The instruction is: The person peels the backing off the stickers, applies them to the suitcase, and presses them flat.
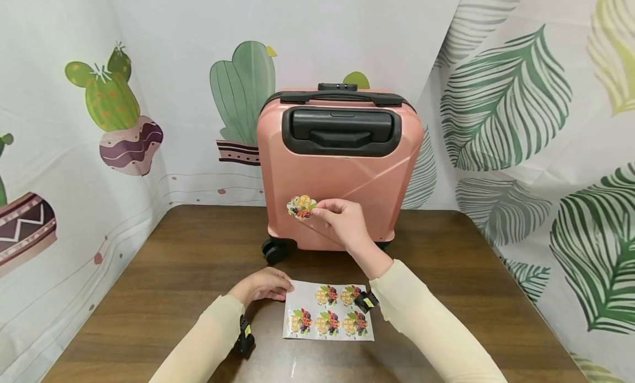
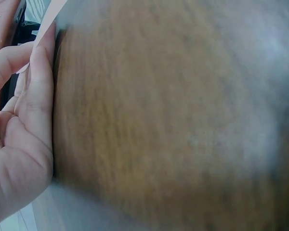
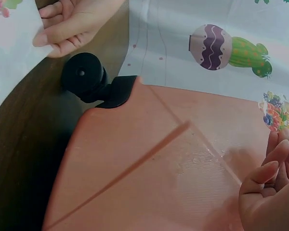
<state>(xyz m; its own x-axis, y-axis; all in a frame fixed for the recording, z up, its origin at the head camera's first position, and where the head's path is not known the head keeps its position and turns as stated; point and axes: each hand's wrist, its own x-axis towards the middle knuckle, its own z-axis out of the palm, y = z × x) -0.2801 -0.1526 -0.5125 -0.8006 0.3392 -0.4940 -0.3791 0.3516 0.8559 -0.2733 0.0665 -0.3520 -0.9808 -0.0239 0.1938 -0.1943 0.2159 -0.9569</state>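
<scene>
A fruit-print sticker (image 1: 300, 206) is pinched by its right edge between the thumb and forefinger of my right hand (image 1: 344, 220), in front of the lower part of a pink suitcase (image 1: 342, 179). The right wrist view shows the same sticker (image 3: 279, 111) above my fingertips (image 3: 278, 137). My left hand (image 1: 265, 285) pinches the upper left corner of a white sticker sheet (image 1: 307, 295), thumb on top. Several fruit stickers are on that sheet; its upper left spot is bare. In the left wrist view the sheet's edge (image 2: 47, 24) shows at the fingertips.
The suitcase stands upright at the back of a brown wooden table (image 1: 208, 251), with a black wheel (image 1: 274, 252) at its lower left and a black handle recess (image 1: 342, 130) near the top. A cloth backdrop (image 1: 183, 124) printed with cacti and leaves hangs behind.
</scene>
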